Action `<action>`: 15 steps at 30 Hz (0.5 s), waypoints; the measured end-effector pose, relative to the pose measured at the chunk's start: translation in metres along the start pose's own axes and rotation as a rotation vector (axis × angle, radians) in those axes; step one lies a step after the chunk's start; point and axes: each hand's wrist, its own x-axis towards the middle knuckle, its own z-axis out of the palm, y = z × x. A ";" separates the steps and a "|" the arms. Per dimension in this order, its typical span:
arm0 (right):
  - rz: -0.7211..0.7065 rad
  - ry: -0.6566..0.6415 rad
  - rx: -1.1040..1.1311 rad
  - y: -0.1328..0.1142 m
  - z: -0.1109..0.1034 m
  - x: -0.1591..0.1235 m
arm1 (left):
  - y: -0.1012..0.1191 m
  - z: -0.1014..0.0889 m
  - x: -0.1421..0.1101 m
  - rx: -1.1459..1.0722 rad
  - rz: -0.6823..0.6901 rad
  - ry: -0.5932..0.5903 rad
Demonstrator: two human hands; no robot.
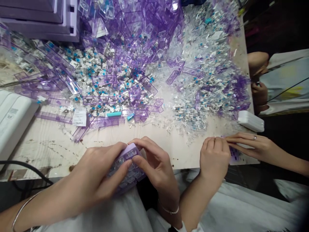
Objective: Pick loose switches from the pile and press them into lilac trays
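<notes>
Lilac keyboard piece (126, 169) sits between the person's 2 hands, just over the front edge of the wooden table (48, 151). Its top shows rows of clear keycaps. The left hand (96, 174) is closed around the lower side of the piece, and its thumb lies across the keys. The right hand (154, 161) grips from the other side, with the fingers curved over the top. The left wrist has a thin bangle (23, 206), and the right wrist has a thin bracelet (169, 210).

Behind the hands, a big heap of clear purple plastic strips (130, 42) and white switches with teal stems (87, 72) covers much of the table. Near its front edge lie 1 teal bar (113, 114) and 1 white paper label (79, 117). To the right, the hands of a co-worker (214, 158) hold a small purple part (233, 154) between them, and 1 finger wears a ring (254, 137). White box (251, 121) lies just beyond these hands.
</notes>
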 end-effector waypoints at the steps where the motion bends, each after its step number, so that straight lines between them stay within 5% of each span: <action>1: 0.006 -0.005 0.001 0.000 0.000 0.000 | 0.000 0.000 0.000 -0.003 -0.006 0.003; 9: 0.085 -0.120 0.164 0.006 -0.009 0.000 | 0.001 -0.004 0.005 -0.080 -0.090 0.018; 15: 0.108 0.075 0.127 0.019 0.008 -0.003 | -0.005 -0.002 0.006 -0.058 -0.075 0.028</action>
